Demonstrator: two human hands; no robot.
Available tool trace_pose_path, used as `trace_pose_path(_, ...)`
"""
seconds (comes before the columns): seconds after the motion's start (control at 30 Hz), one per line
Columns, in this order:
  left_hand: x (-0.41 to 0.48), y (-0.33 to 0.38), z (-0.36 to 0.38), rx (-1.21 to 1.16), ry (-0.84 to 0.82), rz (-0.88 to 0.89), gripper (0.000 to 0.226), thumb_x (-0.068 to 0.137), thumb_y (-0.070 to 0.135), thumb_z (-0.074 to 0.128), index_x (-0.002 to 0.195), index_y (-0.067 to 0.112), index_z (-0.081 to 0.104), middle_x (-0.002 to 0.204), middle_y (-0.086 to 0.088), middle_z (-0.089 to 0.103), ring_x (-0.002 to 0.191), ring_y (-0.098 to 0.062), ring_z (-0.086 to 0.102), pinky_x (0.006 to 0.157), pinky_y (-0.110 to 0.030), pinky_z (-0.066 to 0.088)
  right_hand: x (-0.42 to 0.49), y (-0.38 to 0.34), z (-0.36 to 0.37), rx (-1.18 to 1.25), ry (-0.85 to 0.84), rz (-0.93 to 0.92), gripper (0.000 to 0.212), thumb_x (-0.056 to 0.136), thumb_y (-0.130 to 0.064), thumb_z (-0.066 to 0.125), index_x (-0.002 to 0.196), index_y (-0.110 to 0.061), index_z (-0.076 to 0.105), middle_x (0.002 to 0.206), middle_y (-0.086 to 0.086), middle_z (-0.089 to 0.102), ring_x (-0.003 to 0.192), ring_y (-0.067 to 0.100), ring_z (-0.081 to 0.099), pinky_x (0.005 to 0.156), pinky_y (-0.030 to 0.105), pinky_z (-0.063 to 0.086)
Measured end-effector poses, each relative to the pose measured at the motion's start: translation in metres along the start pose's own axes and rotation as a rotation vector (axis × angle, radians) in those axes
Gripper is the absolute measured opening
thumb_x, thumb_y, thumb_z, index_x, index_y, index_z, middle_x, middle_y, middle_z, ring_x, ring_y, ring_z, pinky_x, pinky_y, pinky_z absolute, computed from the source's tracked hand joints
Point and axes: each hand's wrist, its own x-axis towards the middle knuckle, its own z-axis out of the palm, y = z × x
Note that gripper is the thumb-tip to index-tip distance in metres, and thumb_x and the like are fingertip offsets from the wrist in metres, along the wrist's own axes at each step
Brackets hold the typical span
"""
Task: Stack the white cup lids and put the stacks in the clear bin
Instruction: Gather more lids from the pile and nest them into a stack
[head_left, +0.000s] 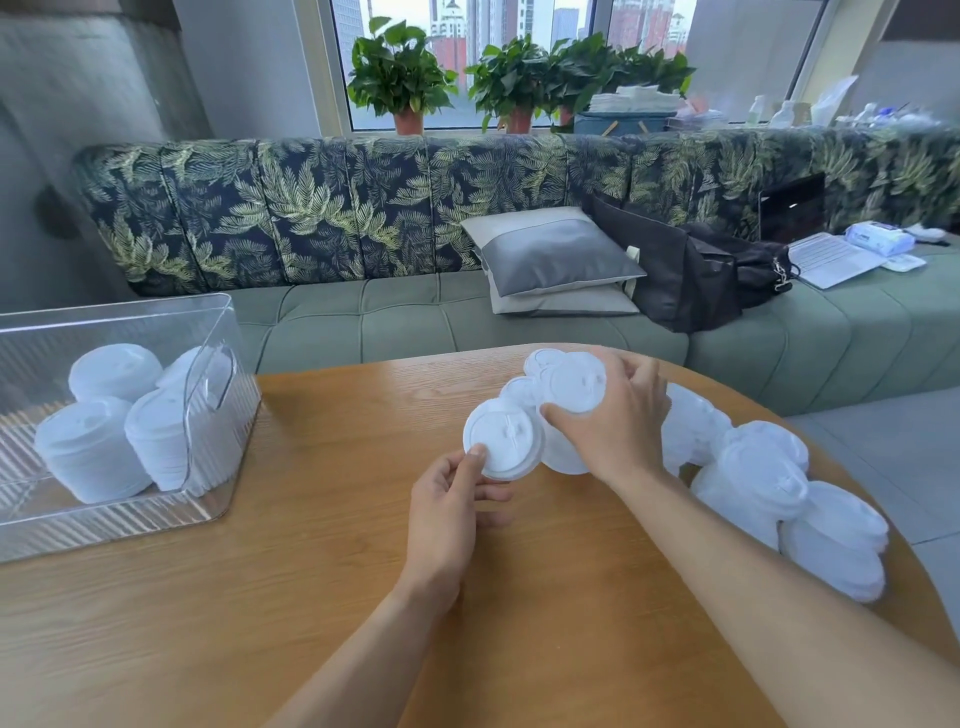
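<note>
White cup lids (524, 392): thin moulded plastic discs, each with a raised rim and a small boss on the face.

Location: loose cluster at the middle of the surface (260, 597), beneath and between both hands. Larger heap (753, 467) of slumped stacks along the right edge, well apart from the clear bin (119, 306). Bin at far left of the surface, already holding several finished stacks (91, 449), some leaning.

Left hand (441, 519): pinching the front lid (503, 441) at its near rim, thumb on top, fingers below.

Right hand (618, 431): curled round the rear lid (576, 384), thumb at the near edge, fingers over the far edge.

Handling, by judgement:
- Very light.
- Flexible rather than stiff, likely to buckle if squeezed across the face.
- Smooth, probably slippery one on another, so tall stacks prone to lean or slide apart, as in the heap.
- Not brittle; a creased rim the likelier damage.

Recommended hold:
- Single lid: by the rim, thumb opposite fingers, light pressure only.
- Stack: around the sides, low down, second hand capping the top during transfer.

Nesting: same face up, rims aligned before pressing together.
</note>
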Motion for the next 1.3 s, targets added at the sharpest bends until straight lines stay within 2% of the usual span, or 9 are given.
trace_pose_path(0.13, -0.021, 0.002, -0.039, -0.038, 0.027, 0.010, 0.037, 0.092, 0.041, 0.070, 0.103, 0.006, 0.070, 0.073, -0.006, 0.072, 0.073, -0.023, 0.073, 0.059, -0.038, 0.061, -0.038, -0.001, 0.002, 0.321, -0.126, -0.031, 0.082, 0.076, -0.021, 0.087, 0.145, -0.039, 0.046, 0.135, -0.002, 0.049, 0.110, 0.003, 0.046, 0.090, 0.016, 0.036)
trace_pose_path(0.3, -0.049, 0.009, -0.085, -0.041, 0.095, 0.040, 0.035, 0.089, 0.041, 0.070, 0.097, 0.007, 0.069, 0.070, -0.005, 0.070, 0.070, -0.021, 0.072, 0.056, -0.035, 0.059, -0.094, -0.016, 0.015, 0.499, -0.246, 0.052, 0.081, 0.071, -0.016, 0.091, 0.136, -0.041, 0.051, 0.124, -0.017, 0.062, 0.111, 0.006, 0.059, 0.088, 0.011, 0.045)
trace_pose_path(0.47, -0.086, 0.014, -0.116, -0.013, 0.124, 0.046, 0.022, 0.103, 0.028, 0.064, 0.098, 0.007, 0.069, 0.071, -0.004, 0.071, 0.070, -0.019, 0.071, 0.058, -0.035, 0.061, -0.149, -0.039, 0.030, 0.709, -0.410, 0.170, 0.076, 0.060, -0.020, 0.095, 0.119, -0.043, 0.053, 0.119, -0.013, 0.067, 0.109, 0.009, 0.065, 0.089, 0.026, 0.053)
trace_pose_path(0.63, -0.121, 0.020, -0.139, -0.012, 0.155, 0.034, 0.023, 0.104, 0.024, 0.062, 0.102, 0.003, 0.068, 0.073, -0.010, 0.072, 0.070, -0.021, 0.071, 0.057, -0.033, 0.059, -0.188, -0.066, 0.031, 0.811, -0.501, 0.244, 0.084, 0.044, -0.035, 0.093, 0.119, -0.042, 0.055, 0.116, -0.009, 0.071, 0.106, 0.010, 0.069, 0.081, 0.021, 0.054)
trace_pose_path(0.83, -0.153, 0.024, -0.150, 0.008, 0.159, 0.022, 0.029, 0.106, 0.027, 0.059, 0.106, -0.001, 0.068, 0.079, -0.012, 0.074, 0.070, -0.024, 0.072, 0.058, -0.035, 0.060, -0.219, -0.077, 0.020, 0.865, -0.629, 0.299, 0.081, 0.057, -0.013, 0.096, 0.124, -0.041, 0.059, 0.114, -0.011, 0.073, 0.099, -0.002, 0.070, 0.079, 0.016, 0.055)
trace_pose_path(0.97, -0.163, 0.025, -0.151, 0.012, 0.170, 0.028, 0.030, 0.104, 0.028, 0.063, 0.106, -0.001, 0.071, 0.084, -0.014, 0.075, 0.072, -0.026, 0.071, 0.061, -0.038, 0.062, -0.227, -0.081, 0.010, 1.012, -0.654, 0.406, 0.079, 0.063, -0.003, 0.090, 0.132, -0.027, 0.059, 0.125, 0.001, 0.073, 0.116, 0.015, 0.069, 0.101, 0.036, 0.056)
trace_pose_path(1.03, -0.165, 0.025, -0.148, 0.011, 0.184, 0.033, 0.029, 0.102, 0.027, 0.065, 0.105, -0.001, 0.072, 0.085, -0.013, 0.074, 0.071, -0.025, 0.070, 0.061, -0.037, 0.062, -0.228, -0.080, 0.008, 1.158, -0.634, 0.517, 0.059, 0.082, 0.001, 0.079, 0.134, -0.017, 0.059, 0.126, 0.008, 0.072, 0.115, 0.023, 0.069, 0.105, 0.043, 0.054)
trace_pose_path(1.13, -0.165, 0.025, -0.146, 0.021, 0.198, 0.042, 0.028, 0.101, 0.026, 0.067, 0.103, -0.001, 0.074, 0.083, -0.007, 0.074, 0.068, -0.022, 0.068, 0.060, -0.035, 0.062, -0.226, -0.077, 0.005, 1.327, -0.629, 0.630, 0.023, 0.098, -0.017, 0.067, 0.120, -0.010, 0.068, 0.110, 0.008, 0.073, 0.104, 0.021, 0.069, 0.096, 0.039, 0.055)
trace_pose_path(1.3, -0.166, 0.023, -0.146, 0.056, 0.193, 0.063, 0.024, 0.101, 0.028, 0.068, 0.097, 0.007, 0.080, 0.080, -0.006, 0.074, 0.066, -0.019, 0.066, 0.059, -0.034, 0.062, -0.225, -0.074, 0.005, 1.386, -0.610, 0.691, 0.025, 0.102, -0.006, 0.055, 0.126, -0.008, 0.065, 0.109, 0.011, 0.077, 0.099, 0.023, 0.072, 0.082, 0.036, 0.059)
